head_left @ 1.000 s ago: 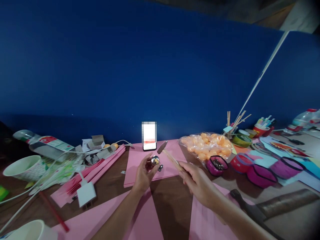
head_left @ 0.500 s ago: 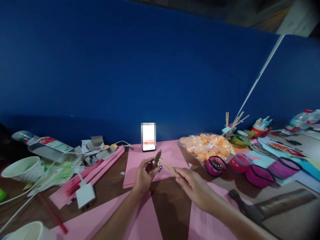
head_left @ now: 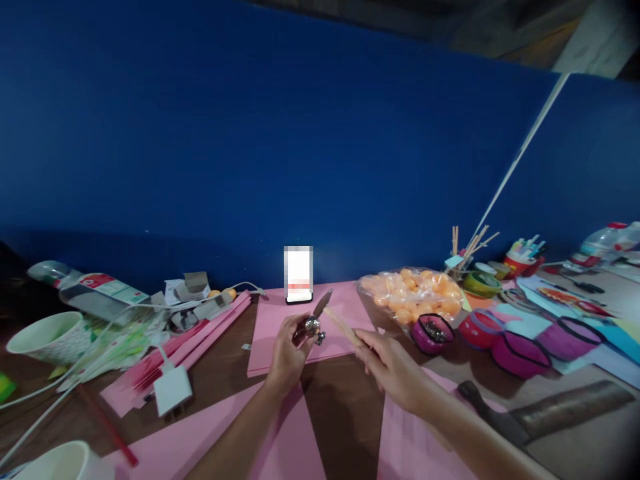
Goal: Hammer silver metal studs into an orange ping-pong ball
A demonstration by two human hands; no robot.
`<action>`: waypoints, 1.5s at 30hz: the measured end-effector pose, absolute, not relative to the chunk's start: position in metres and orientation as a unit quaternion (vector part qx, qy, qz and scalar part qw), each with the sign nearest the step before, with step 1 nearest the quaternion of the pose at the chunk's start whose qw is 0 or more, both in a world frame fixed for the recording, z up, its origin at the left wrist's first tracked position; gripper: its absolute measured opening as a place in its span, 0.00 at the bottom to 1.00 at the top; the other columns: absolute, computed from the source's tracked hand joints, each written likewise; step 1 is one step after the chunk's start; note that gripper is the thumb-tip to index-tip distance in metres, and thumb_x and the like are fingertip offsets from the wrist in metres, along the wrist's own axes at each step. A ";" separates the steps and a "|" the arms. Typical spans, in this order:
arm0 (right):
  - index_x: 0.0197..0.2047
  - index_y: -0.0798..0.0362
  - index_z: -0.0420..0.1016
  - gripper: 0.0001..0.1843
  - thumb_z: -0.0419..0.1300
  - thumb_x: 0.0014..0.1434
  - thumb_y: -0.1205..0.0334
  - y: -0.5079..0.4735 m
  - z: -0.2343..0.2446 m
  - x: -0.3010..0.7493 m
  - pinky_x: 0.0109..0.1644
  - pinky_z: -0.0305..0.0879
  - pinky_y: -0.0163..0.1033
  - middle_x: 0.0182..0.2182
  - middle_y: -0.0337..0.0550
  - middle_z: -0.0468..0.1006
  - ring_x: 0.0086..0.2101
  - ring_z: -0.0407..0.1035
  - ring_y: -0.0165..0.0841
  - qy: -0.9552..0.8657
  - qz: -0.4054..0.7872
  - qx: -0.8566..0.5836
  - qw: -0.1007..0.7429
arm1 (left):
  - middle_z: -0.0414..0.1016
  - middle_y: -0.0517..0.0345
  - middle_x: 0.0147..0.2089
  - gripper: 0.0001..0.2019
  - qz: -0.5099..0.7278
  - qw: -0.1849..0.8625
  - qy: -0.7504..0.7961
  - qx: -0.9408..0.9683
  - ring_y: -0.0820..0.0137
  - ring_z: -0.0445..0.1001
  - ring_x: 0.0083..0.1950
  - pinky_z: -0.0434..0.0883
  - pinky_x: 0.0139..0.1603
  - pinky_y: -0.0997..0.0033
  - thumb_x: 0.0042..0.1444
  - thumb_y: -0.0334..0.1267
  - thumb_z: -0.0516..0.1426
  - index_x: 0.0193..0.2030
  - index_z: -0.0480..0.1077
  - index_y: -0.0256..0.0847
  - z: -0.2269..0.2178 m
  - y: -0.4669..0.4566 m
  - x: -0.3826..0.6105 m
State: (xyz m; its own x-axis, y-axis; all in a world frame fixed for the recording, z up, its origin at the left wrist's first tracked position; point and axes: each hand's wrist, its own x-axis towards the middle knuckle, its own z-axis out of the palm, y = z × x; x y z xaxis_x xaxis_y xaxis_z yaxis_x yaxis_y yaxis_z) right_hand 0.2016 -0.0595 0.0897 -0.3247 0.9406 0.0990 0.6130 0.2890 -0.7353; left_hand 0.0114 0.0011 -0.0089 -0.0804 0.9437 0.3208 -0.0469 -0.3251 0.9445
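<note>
My left hand (head_left: 290, 350) is closed round a small knife, its dark blade (head_left: 323, 303) pointing up and to the right. Shiny round metal parts (head_left: 314, 327) show at the fingertips; most of the handle is hidden in the hand. In my right hand (head_left: 387, 363) is a pale wooden stick (head_left: 343, 327), gripped near its lower end. The stick slants up to the left, its tip close to the blade with a narrow gap between them. Both hands are held over pink paper (head_left: 350, 300) on the brown table.
A phone (head_left: 299, 277) stands upright ahead. To the right are bagged orange balls (head_left: 410, 290), a purple bowl (head_left: 433, 333) of small dark bits and a hammer (head_left: 550, 410). A charger (head_left: 173, 390), a bottle (head_left: 107, 297) and a paper cup (head_left: 50, 340) lie left.
The stick has drawn back to the right with my right hand, away from the knife blade. More of the blade shows now. My left hand stays nearly in place.
</note>
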 end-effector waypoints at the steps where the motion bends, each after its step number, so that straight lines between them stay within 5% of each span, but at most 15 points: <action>1: 0.33 0.52 0.65 0.12 0.44 0.61 0.58 -0.059 0.089 0.202 0.22 0.51 0.29 0.21 0.35 0.64 0.21 0.59 0.25 -0.753 0.318 -0.512 0.264 | 0.68 0.53 0.43 0.18 0.605 0.406 0.418 0.542 0.68 0.72 0.43 0.69 0.48 0.61 0.44 0.31 0.59 0.44 0.65 0.40 -0.009 0.001 0.012; 13: 0.35 0.54 0.65 0.16 0.43 0.61 0.53 -0.055 0.086 0.211 0.16 0.52 0.25 0.22 0.34 0.63 0.15 0.56 0.21 -0.721 0.392 -0.509 0.261 | 0.68 0.53 0.42 0.15 0.590 0.372 0.424 0.578 0.69 0.72 0.42 0.70 0.47 0.61 0.46 0.31 0.57 0.42 0.63 0.39 -0.007 -0.003 0.013; 21: 0.34 0.54 0.67 0.12 0.44 0.60 0.62 -0.049 0.086 0.211 0.25 0.55 0.29 0.22 0.36 0.65 0.22 0.60 0.26 -0.766 0.271 -0.516 0.272 | 0.69 0.51 0.42 0.17 0.593 0.396 0.441 0.545 0.68 0.72 0.43 0.69 0.47 0.63 0.44 0.33 0.59 0.42 0.64 0.38 -0.005 -0.002 0.013; 27: 0.47 0.54 0.65 0.18 0.47 0.53 0.73 -0.021 0.062 0.223 0.42 0.58 0.35 0.37 0.45 0.69 0.38 0.63 0.34 -0.760 0.125 -0.578 0.269 | 0.70 0.49 0.42 0.21 0.602 0.393 0.507 0.476 0.67 0.73 0.42 0.70 0.45 0.61 0.41 0.36 0.61 0.43 0.63 0.37 0.005 0.003 0.006; 40: 0.50 0.51 0.66 0.22 0.48 0.52 0.73 -0.011 0.025 0.238 0.39 0.58 0.40 0.35 0.48 0.69 0.36 0.62 0.37 -0.771 -0.002 -0.617 0.159 | 0.69 0.50 0.44 0.23 0.649 0.407 0.482 0.425 0.68 0.73 0.42 0.72 0.41 0.66 0.42 0.39 0.61 0.46 0.61 0.39 -0.002 0.007 0.004; 45: 0.53 0.50 0.62 0.22 0.48 0.55 0.69 -0.012 0.040 0.218 0.45 0.57 0.41 0.41 0.47 0.68 0.41 0.61 0.37 -0.795 -0.007 -0.571 0.205 | 0.71 0.50 0.43 0.22 0.639 0.398 0.484 0.446 0.67 0.73 0.41 0.72 0.40 0.66 0.43 0.39 0.60 0.47 0.62 0.39 0.001 0.005 0.004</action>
